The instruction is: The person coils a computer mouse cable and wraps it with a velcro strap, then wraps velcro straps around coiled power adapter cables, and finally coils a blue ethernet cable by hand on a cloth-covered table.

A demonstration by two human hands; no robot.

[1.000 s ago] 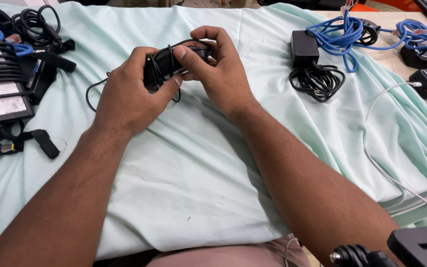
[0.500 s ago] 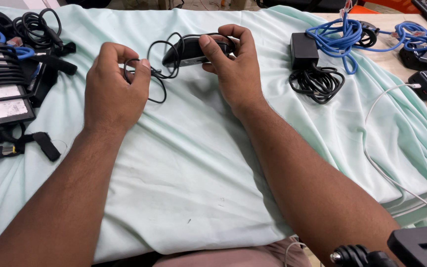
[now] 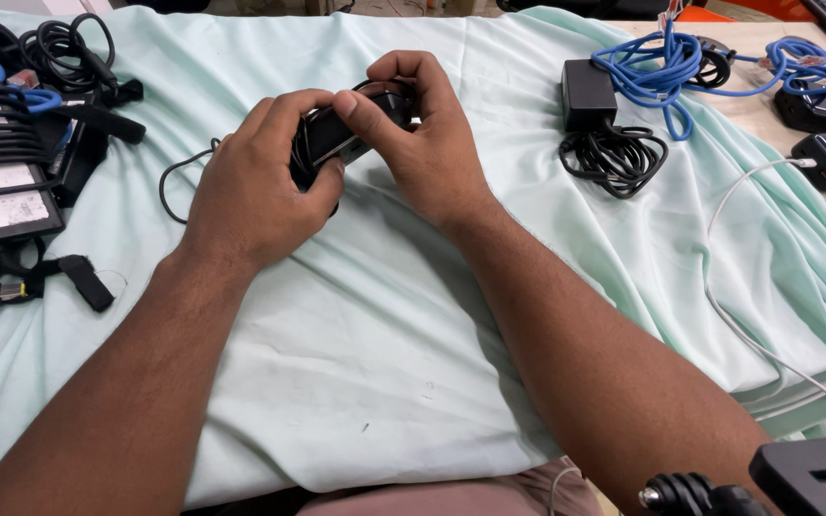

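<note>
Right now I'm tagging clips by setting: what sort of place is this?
Probably an electronics sorting bench: piled black power adapters, blue cables, and a charger held in both hands over a pale green cloth.

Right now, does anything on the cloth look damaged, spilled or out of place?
Nothing stands out. Both hands, left and right, hold a black adapter with its cord trailing loose on the pale green cloth. Nothing looks spilled or broken.

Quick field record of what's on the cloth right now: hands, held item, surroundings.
left hand: grips the black power adapter, cord wrapped around it
right hand: holds the adapter's other end
loose cord: loops left on the mint cloth
right side: second black adapter with coiled cord, blue cable
left side: pile of black chargers
</note>
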